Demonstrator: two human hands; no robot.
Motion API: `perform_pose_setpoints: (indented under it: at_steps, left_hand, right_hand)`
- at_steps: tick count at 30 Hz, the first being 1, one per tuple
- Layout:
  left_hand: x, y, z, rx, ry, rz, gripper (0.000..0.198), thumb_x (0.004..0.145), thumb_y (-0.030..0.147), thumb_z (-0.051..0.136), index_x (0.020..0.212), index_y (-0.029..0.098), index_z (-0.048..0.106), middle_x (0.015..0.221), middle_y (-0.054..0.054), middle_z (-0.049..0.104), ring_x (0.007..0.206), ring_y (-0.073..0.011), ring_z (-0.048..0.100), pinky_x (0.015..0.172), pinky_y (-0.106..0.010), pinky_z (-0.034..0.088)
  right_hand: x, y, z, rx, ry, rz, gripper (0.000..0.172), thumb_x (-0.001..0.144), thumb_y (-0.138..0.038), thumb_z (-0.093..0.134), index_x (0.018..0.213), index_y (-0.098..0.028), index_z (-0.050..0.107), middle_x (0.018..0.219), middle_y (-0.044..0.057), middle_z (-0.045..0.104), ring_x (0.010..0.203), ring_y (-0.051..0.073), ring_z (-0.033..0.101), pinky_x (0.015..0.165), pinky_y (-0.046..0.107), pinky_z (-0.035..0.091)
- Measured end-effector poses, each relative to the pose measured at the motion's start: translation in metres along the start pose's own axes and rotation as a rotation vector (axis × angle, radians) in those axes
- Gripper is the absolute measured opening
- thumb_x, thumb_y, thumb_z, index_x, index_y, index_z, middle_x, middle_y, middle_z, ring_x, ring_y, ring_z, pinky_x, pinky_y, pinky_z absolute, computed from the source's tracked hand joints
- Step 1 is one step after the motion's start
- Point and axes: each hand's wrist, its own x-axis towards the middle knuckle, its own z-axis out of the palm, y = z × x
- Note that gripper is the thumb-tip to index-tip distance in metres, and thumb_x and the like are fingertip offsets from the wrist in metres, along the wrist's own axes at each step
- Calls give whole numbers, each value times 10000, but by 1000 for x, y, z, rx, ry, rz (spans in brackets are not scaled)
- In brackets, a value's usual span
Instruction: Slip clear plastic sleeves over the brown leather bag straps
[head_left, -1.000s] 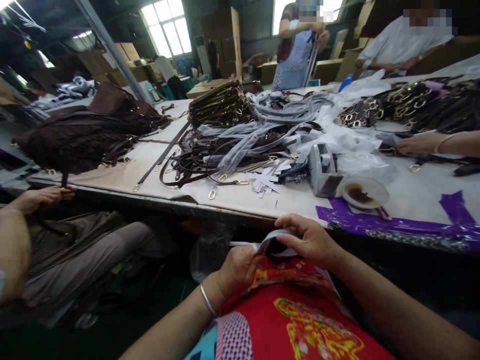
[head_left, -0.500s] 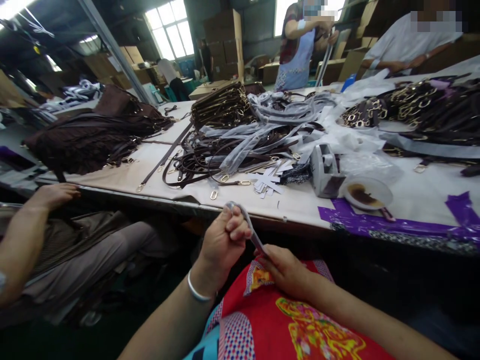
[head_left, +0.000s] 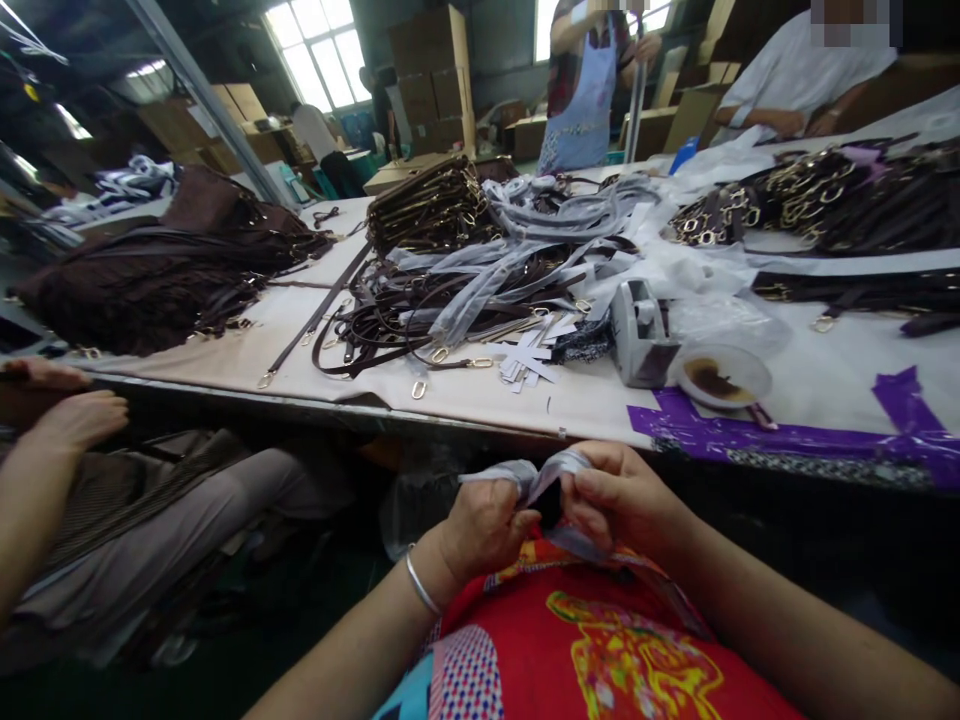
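Over my lap, just short of the table edge, both my hands hold a strap in a translucent plastic sleeve (head_left: 560,466). My left hand (head_left: 487,525), with a silvery bangle at its wrist, is closed round one part of it. The fingers of my right hand (head_left: 619,495) pinch another part close by, and the sleeved strap bends between the two hands. Part of it hangs below my right hand. Beyond them on the table lies a tangle of dark brown straps (head_left: 397,325) with gold-coloured clasps, some in similar plastic sleeves.
A grey tape dispenser (head_left: 637,335) stands beside a white dish (head_left: 721,378) holding brown stuff. White paper strips (head_left: 525,362) lie scattered nearby. Dark brown bags (head_left: 142,265) are heaped at the left, near a co-worker's hand (head_left: 82,420). Purple tape (head_left: 795,440) covers the right front edge.
My left hand has turned over and lowered. My right hand has moved up and right, and the sleeved strap is now bunched between them. The co-worker's hand at the left has shifted left.
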Motion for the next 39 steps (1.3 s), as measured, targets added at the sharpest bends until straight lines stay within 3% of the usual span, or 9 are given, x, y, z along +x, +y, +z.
perform_pose_setpoints:
  at_steps: [5, 8, 11, 15, 20, 25, 29, 33, 39]
  left_hand:
    - [-13, 20, 4, -37, -201, -68, 266, 954, 335, 487, 774, 175, 599, 710, -42, 526, 628, -155, 438, 663, -294, 366]
    - [-13, 36, 2, -566, -267, -235, 355, 975, 461, 439, 821, 172, 574, 599, 13, 460, 510, -121, 412, 536, -253, 378]
    - [-4, 49, -6, -1161, -139, -359, 356, 968, 473, 468, 851, 156, 583, 512, 88, 320, 384, -61, 278, 444, -203, 389]
    - [20, 69, -29, -1470, 119, -390, 262, 977, 318, 506, 856, 109, 608, 535, 114, 253, 381, -16, 170, 466, -146, 415]
    - [48, 77, -53, -1315, 465, -219, 239, 983, 297, 505, 891, 102, 606, 583, 99, 323, 407, -16, 287, 512, -154, 456]
    - [55, 31, -50, -507, 770, 84, 304, 990, 444, 459, 965, 172, 590, 602, 64, 465, 466, -73, 441, 612, -240, 520]
    - [36, -9, -36, 334, 477, 382, 262, 981, 362, 449, 952, 160, 612, 794, -79, 667, 753, -199, 649, 785, -359, 534]
    - [13, -22, -10, 616, 150, 500, 312, 947, 416, 481, 921, 128, 597, 765, -121, 658, 747, -254, 651, 691, -366, 523]
    - [-15, 0, -4, 272, -162, 135, 341, 978, 385, 407, 734, 171, 514, 644, -23, 521, 571, -137, 475, 552, -260, 372]
  right_hand:
    - [27, 0, -28, -552, 267, -114, 273, 808, -436, 699, 811, -172, 630, 633, -13, 618, 522, 118, 548, 498, 236, 440]
    - [33, 19, -29, -748, 107, -193, 283, 842, -449, 661, 796, -171, 664, 757, 18, 633, 701, 148, 567, 650, 266, 468]
    - [28, 43, -10, -457, -2, -116, 471, 925, -583, 488, 715, -169, 566, 616, -24, 488, 549, 108, 437, 525, 236, 378]
    - [17, 63, 12, -388, 181, -184, 391, 946, -575, 447, 837, -202, 497, 616, -58, 418, 514, 102, 351, 495, 232, 323]
    - [11, 70, 15, -965, 167, -104, 173, 947, -332, 475, 839, -200, 504, 719, -18, 519, 639, 131, 437, 620, 264, 352]
    - [-1, 59, 21, -525, -224, 85, 373, 921, -448, 534, 673, -193, 424, 613, -53, 407, 539, 85, 331, 508, 215, 289]
    - [-10, 36, 19, 144, -386, 128, 405, 881, -514, 588, 694, -160, 526, 481, -66, 417, 369, 62, 314, 388, 200, 256]
    - [-5, 14, -2, 337, -277, -14, 283, 869, -387, 597, 726, -143, 594, 429, -86, 366, 339, 67, 305, 387, 204, 294]
    - [17, 13, -47, -644, 146, 2, 103, 748, -249, 650, 792, -156, 637, 632, -1, 593, 566, 137, 522, 571, 271, 441]
